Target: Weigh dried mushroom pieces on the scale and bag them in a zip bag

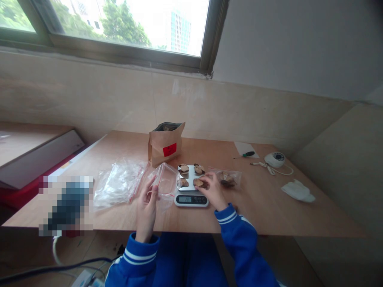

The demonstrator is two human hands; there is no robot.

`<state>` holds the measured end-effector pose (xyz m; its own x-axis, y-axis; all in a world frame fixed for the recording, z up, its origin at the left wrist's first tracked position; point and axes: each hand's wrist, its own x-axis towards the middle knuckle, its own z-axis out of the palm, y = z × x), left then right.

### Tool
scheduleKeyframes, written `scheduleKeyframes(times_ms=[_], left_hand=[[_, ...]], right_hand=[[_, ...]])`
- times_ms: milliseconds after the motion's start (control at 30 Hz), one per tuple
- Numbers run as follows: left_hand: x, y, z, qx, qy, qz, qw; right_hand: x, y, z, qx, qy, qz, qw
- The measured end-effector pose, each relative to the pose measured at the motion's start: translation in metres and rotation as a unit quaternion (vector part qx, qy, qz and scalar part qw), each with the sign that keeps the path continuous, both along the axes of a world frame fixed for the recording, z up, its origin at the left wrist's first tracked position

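My right hand [214, 191] reaches over a small digital scale [191, 200], its fingertips closed on a brown dried piece [199, 183] at the pan's front right. More such dried pieces, dark outside and tan inside, lie at the other corners of the white pan. The scale's display is lit, but its digits are too small to read surely. To the left, my left hand [148, 195] is raised with its fingers at the edge of a clear zip bag [166, 181] with a red seal line. The bag's mouth appears spread beside the scale.
Behind stands an open brown paper pouch [163, 148] with a red label. A stack of clear bags [119, 185] lies left, a filled clear bag [229, 178] right. Farther right are a screwdriver [247, 154], a white dome camera [274, 159] and a crumpled white wrapper [297, 191].
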<state>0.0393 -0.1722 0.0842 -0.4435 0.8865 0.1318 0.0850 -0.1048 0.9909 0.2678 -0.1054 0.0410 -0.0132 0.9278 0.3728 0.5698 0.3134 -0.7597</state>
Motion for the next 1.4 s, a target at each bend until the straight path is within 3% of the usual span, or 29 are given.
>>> scheduleKeyframes(times_ms=[100, 200, 333, 400, 500, 567, 633, 700, 800, 900, 1000, 1067, 1200, 1400], left_hand=[[0.000, 0.000, 0.000, 0.001, -0.009, 0.008, 1.000], [0.002, 0.000, 0.001, 0.004, -0.007, 0.002, 1.000], [0.007, 0.001, 0.002, 0.001, -0.004, -0.026, 1.000], [0.011, 0.000, 0.003, 0.002, -0.014, -0.048, 0.999], [0.016, -0.001, 0.004, 0.005, -0.032, -0.052, 0.998], [0.017, -0.002, 0.004, 0.010, -0.043, -0.042, 0.998], [0.016, -0.002, 0.003, 0.016, -0.059, -0.037, 0.997], [0.013, -0.001, 0.001, 0.018, -0.085, -0.039, 0.995], [0.009, -0.001, -0.004, 0.009, -0.122, -0.030, 0.992], [0.007, 0.000, -0.007, 0.000, -0.158, -0.017, 0.987], [0.005, 0.000, -0.011, -0.007, -0.186, -0.015, 0.982], [0.003, 0.001, -0.013, -0.007, -0.196, -0.007, 0.981], [-0.002, 0.003, -0.015, -0.002, -0.217, 0.030, 0.976], [-0.010, 0.003, -0.016, 0.008, -0.225, 0.044, 0.973]], right_hand=[[-0.006, -0.003, 0.009, -0.010, 0.077, 0.000, 0.997], [-0.021, -0.010, 0.033, -0.050, 0.193, 0.017, 0.980], [-0.046, -0.018, 0.074, -0.139, 0.303, 0.134, 0.933], [-0.057, -0.018, 0.088, -0.134, 0.260, 0.167, 0.942], [-0.068, -0.017, 0.097, -0.072, 0.112, 0.163, 0.978], [-0.073, -0.018, 0.100, -0.051, 0.048, 0.194, 0.978], [-0.074, -0.019, 0.103, -0.054, 0.047, 0.244, 0.967], [-0.072, -0.017, 0.103, -0.061, 0.091, 0.271, 0.956], [-0.062, -0.005, 0.093, -0.034, 0.131, 0.226, 0.965], [-0.053, 0.012, 0.069, -0.019, 0.019, 0.173, 0.984], [-0.050, 0.026, 0.046, -0.056, -0.108, 0.196, 0.973], [-0.051, 0.032, 0.037, -0.078, -0.132, 0.210, 0.965], [-0.051, 0.038, 0.035, -0.088, -0.139, 0.212, 0.963], [-0.053, 0.040, 0.032, -0.109, -0.241, 0.205, 0.943]])
